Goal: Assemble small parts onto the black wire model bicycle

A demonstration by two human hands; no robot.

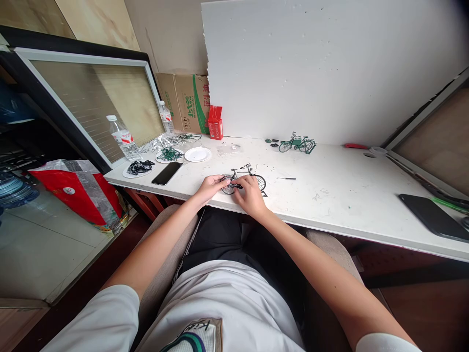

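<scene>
A small black model bicycle [260, 182] stands upright at the front edge of the white table, its handlebar toward the right. My left hand [212, 188] pinches it around the rear wheel, thumb and fingers closed there. Against the middle of the frame, near the pedals, my right hand [251, 196] has its fingers curled and closed on the bicycle. My fingers cover part of the rear wheel and the lower frame. To the right lies a thin screwdriver-like tool [289, 178] with a dark handle.
At the back stands a green model bicycle [298, 143]. On the left are a phone [167, 173], paper plates [198, 154] with black and green parts on some, and two water bottles [123, 139]. A black tablet-like slab [434, 215] lies at the right edge.
</scene>
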